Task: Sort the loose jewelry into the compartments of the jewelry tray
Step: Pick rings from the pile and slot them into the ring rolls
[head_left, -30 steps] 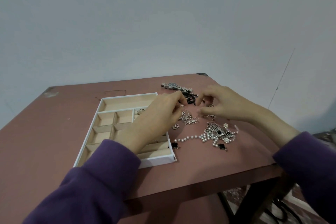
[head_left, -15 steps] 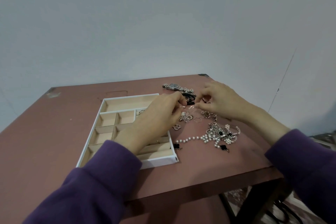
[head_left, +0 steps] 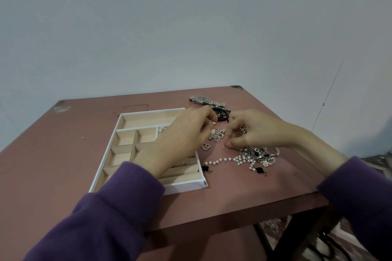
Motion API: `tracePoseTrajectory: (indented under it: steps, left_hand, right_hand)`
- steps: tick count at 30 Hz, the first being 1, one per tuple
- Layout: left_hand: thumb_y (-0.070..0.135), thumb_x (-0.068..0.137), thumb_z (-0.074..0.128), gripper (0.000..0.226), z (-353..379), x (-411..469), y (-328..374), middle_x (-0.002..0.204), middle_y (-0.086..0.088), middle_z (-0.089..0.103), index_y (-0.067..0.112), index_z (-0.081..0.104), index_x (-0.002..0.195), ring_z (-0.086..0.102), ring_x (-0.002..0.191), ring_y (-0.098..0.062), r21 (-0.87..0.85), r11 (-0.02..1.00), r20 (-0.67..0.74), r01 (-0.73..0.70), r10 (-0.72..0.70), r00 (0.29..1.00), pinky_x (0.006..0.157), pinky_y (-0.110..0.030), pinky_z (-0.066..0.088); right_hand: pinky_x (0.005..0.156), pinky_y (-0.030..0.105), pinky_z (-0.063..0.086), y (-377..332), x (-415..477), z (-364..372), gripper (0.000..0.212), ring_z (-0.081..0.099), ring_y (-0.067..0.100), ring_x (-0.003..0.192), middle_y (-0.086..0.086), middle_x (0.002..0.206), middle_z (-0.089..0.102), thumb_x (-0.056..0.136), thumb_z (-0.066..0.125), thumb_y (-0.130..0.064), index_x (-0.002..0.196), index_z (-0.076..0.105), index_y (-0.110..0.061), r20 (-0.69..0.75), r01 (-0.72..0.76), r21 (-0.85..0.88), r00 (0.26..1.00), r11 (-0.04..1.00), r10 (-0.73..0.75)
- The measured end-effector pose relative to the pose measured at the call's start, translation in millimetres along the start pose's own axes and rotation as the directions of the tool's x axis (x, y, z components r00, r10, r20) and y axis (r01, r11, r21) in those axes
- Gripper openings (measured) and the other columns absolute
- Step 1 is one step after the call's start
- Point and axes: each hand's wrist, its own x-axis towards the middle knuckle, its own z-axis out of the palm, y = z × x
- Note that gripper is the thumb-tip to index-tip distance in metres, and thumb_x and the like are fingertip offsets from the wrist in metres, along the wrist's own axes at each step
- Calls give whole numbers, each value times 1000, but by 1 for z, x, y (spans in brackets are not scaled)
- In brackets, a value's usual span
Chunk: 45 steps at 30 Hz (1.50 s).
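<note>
Since half a second ago the right hand [head_left: 254, 131] has dropped from mid-gap to the table [head_left: 84, 154], thumb and forefinger closed tip to tip just above the pearl strand [head_left: 220, 160]; whether they hold anything is too small to tell. With curled fingers the left hand [head_left: 182, 135] pinches a thin hoop [head_left: 215, 128] over the butterfly brooch [head_left: 217, 135]. It is the nearer hand to the tray [head_left: 184, 184], directly beneath its wrist, while the loose jewelry [head_left: 256, 153] and watch [head_left: 202, 99] lie right of the tray.

Left hand [head_left: 184, 135], right hand [head_left: 254, 131] (2 purple sleeves [head_left: 118, 207]) over loose jewelry [head_left: 216, 135], white jewelry tray [head_left: 148, 111] beside, wristwatch [head_left: 201, 99] beyond, reddish table [head_left: 63, 154].
</note>
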Motion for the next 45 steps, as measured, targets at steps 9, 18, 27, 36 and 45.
tracePoseTrajectory:
  steps: [9,18,27,36,45]
  left_hand:
    - [12,90,51,15,-2,-2,0,78,1,65,12,59,103,40,61,5,19,1000,4,1,-1,1000,60,-13,31]
    - [13,90,52,16,-4,-4,3,79,1,64,11,60,104,40,61,5,25,1000,1,13,-13,1000,60,-16,29]
    - [13,88,58,18,-23,-15,2,87,-3,70,11,64,104,51,69,-8,-5,996,-27,88,-88,996,66,-17,35]
    - [10,82,64,19,-53,-66,-2,84,3,69,17,72,97,55,70,1,10,986,-65,169,-167,984,73,-5,39]
    - [15,80,67,16,-59,-84,-3,81,7,72,22,74,92,55,78,12,-43,977,-51,209,-211,976,73,-4,40]
  right_hand:
    - [71,25,42,4,-1,0,13,49,3,72,-10,76,46,72,75,-37,80,71,-28,-25,-25,-43,999,999,24]
    - [64,27,52,1,8,-5,8,57,-4,59,1,75,64,74,76,-26,79,71,-23,159,-55,33,986,998,49]
    - [49,10,39,-12,5,6,11,52,-2,50,-7,60,60,72,78,-14,73,66,-14,-19,-60,131,998,990,63]
    - [55,10,40,-65,-3,24,20,50,-2,53,-6,61,63,68,79,-11,60,61,-16,-167,64,409,986,910,5]
    - [63,12,39,-88,-2,30,15,54,4,62,-3,67,64,70,64,-1,62,60,-12,-132,140,-44,981,989,-145]
